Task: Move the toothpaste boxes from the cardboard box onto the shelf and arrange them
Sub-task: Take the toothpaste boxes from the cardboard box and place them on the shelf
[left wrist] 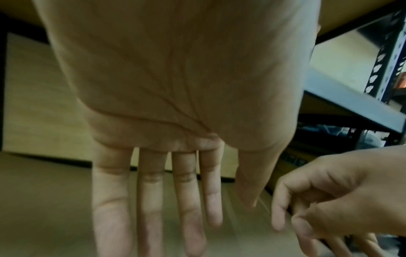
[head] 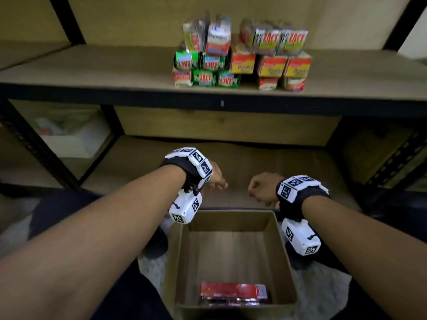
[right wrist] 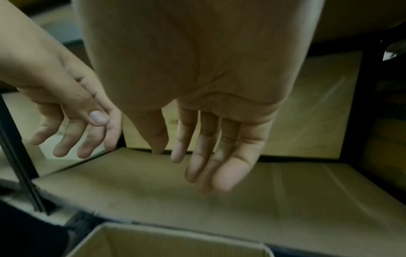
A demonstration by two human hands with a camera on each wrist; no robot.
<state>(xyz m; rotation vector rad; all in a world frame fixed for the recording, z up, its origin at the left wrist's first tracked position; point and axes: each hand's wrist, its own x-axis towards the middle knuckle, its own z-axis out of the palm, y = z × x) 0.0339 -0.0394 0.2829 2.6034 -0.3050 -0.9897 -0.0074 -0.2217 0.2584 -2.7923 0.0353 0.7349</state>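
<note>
An open cardboard box (head: 280, 250) stands on the floor between my forearms, with red toothpaste boxes (head: 233, 293) lying flat at its near end. On the shelf (head: 92, 70) above, several toothpaste boxes (head: 240, 54) are stacked end-on in two groups, green ones left, red and yellow ones right. My left hand (head: 217, 177) and right hand (head: 262, 188) hang just beyond the box's far rim, a little apart, both holding nothing. The left hand (left wrist: 158, 191) has straight fingers. The right hand (right wrist: 202, 153) has loosely hanging fingers above the box rim (right wrist: 175, 233).
A lower shelf board (head: 288, 162) covered with flat cardboard lies under my hands. Black metal uprights (head: 41, 148) frame the shelving on both sides. A white container (head: 71, 139) sits low at the left. The upper shelf has bare board left of the stacks.
</note>
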